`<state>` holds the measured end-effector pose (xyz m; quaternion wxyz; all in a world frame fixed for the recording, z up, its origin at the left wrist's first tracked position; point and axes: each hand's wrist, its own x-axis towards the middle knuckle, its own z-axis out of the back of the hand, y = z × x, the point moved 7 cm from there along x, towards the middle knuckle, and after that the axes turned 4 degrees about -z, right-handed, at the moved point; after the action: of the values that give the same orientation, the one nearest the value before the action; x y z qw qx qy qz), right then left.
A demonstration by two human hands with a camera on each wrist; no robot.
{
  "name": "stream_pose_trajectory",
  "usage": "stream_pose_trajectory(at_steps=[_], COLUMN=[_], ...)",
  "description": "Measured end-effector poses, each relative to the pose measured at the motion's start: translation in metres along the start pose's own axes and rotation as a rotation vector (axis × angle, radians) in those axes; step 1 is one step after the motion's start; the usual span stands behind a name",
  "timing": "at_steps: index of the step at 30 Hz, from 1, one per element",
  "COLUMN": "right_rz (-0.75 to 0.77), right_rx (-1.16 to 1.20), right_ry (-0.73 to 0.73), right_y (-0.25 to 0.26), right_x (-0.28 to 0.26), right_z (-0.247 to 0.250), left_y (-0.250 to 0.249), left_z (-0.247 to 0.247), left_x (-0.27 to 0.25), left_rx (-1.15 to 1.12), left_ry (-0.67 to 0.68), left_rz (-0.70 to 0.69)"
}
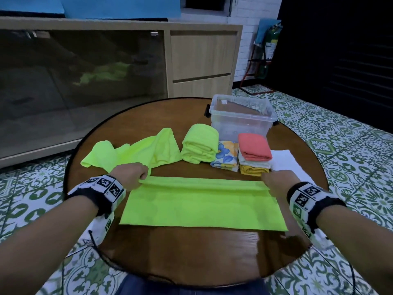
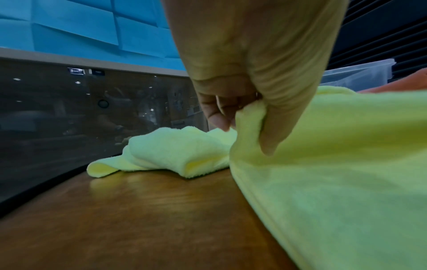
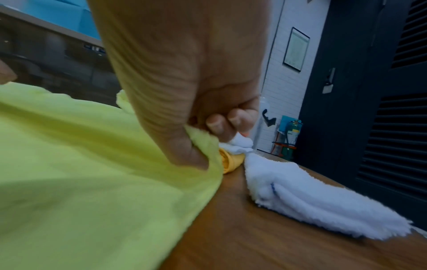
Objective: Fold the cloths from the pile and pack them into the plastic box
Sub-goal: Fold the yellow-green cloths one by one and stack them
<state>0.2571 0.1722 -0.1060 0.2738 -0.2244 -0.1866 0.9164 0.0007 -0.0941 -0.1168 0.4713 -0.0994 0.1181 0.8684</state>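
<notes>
A neon-green cloth lies spread on the round wooden table, its far edge lifted. My left hand pinches the far left corner of this green cloth between thumb and curled fingers. My right hand pinches the far right corner of the same cloth. A clear plastic box stands open at the back of the table. In front of it sit a rolled green cloth, a floral cloth and a folded stack topped by a coral cloth.
A loose green cloth lies crumpled at the back left, and shows in the left wrist view as well. A white towel lies flat at the right, close to my right hand. A wooden cabinet stands beyond the table.
</notes>
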Motion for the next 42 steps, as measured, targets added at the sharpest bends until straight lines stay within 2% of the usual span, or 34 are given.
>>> stream_pose_trajectory(at_steps=[6, 12, 17, 20, 25, 27, 30, 32, 33, 34, 35, 36, 38, 39, 40, 42], right_rz=[0.016, 0.030, 0.006, -0.022, 0.036, 0.033, 0.012, 0.039, 0.037, 0.021, 0.014, 0.027, 0.018, 0.017, 0.026, 0.051], right_rx=[-0.038, -0.117, -0.086, -0.080, -0.067, -0.043, 0.081, 0.149, 0.215, 0.281, 0.293, 0.260, 0.188, 0.194, 0.212, 0.241], right_ry=[0.192, 0.304, 0.273, 0.310, 0.292, 0.316, 0.324, 0.494, 0.569, 0.538, 0.438, 0.271, -0.004, -0.044, -0.022, 0.092], right_y=[0.020, 0.030, 0.028, 0.029, 0.033, 0.035, 0.030, 0.025, 0.022, 0.018, 0.015, 0.014, 0.010, 0.010, 0.012, 0.016], right_x=[-0.026, -0.047, -0.053, -0.054, -0.055, -0.058, -0.062, -0.067, -0.066, -0.056, -0.048, -0.039, -0.025, -0.022, -0.019, -0.013], right_z=[-0.011, -0.019, -0.020, -0.025, -0.032, -0.036, -0.032, -0.027, -0.023, -0.014, -0.002, 0.012, 0.025, 0.023, 0.017, -0.001], left_y=[-0.020, -0.027, -0.033, -0.033, -0.035, -0.036, -0.036, -0.038, -0.037, -0.038, -0.038, -0.038, -0.033, -0.029, -0.026, -0.022], left_z=[-0.012, -0.024, -0.032, -0.035, -0.043, -0.047, -0.048, -0.036, -0.027, -0.015, -0.003, 0.006, 0.008, 0.003, -0.003, -0.010], left_x=[-0.027, -0.048, -0.055, -0.058, -0.060, -0.061, -0.064, -0.063, -0.059, -0.053, -0.046, -0.042, -0.035, -0.033, -0.032, -0.031], left_rx=[0.013, 0.038, 0.050, 0.053, 0.064, 0.043, -0.039, -0.104, -0.132, -0.157, -0.178, -0.164, -0.078, -0.027, -0.006, -0.017], left_ry=[0.172, 0.221, 0.232, 0.239, 0.257, 0.307, 0.460, 0.484, 0.433, 0.346, 0.243, 0.176, 0.161, 0.200, 0.235, 0.254], left_rz=[-0.087, -0.171, -0.187, -0.166, -0.145, -0.135, -0.106, -0.084, -0.075, -0.080, -0.091, -0.087, -0.032, 0.008, 0.042, 0.066])
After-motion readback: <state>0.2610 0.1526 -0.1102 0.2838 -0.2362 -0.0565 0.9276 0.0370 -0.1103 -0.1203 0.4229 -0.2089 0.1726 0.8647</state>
